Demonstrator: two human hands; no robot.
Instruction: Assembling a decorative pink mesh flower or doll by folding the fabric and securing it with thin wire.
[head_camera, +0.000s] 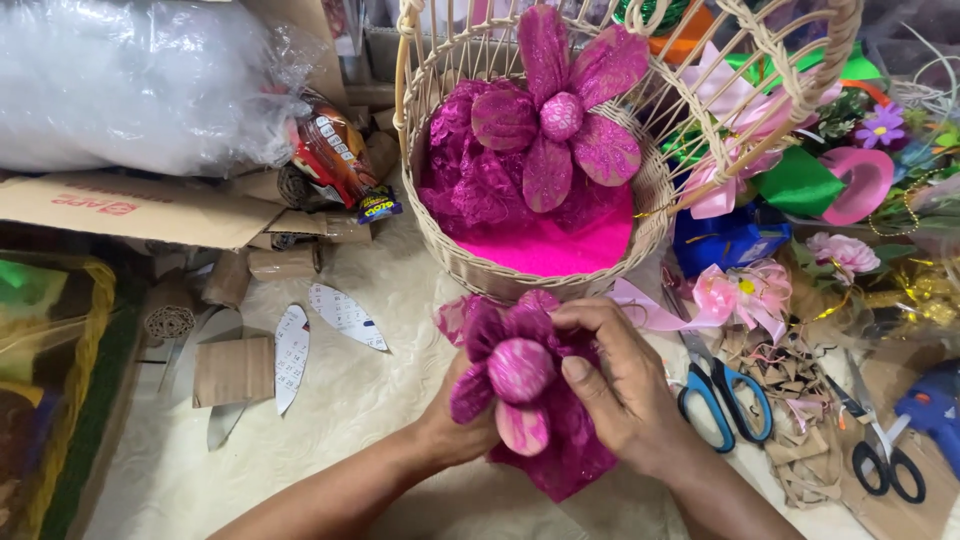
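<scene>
A magenta fabric flower (520, 375) with a round padded centre is held between both hands, just in front of a cream wicker basket (545, 275). My right hand (620, 385) grips the flower's right side, thumb pressed next to its centre. My left hand (450, 425) holds it from below and behind, mostly hidden by the petals. Loose magenta lace hangs under the flower. Inside the basket lies bright pink lining and more magenta lace, and a second, larger magenta flower (560, 110) is fixed to its back rim.
Blue-handled scissors (725, 395) and black-handled scissors (885, 460) lie at the right among cardboard scraps. Pink ribbon bows (745, 290), green ribbon and small flowers crowd the right. Leaf-shaped paper cutouts (345, 315), cardboard pieces (233, 370) and a plastic bag (140, 80) sit left.
</scene>
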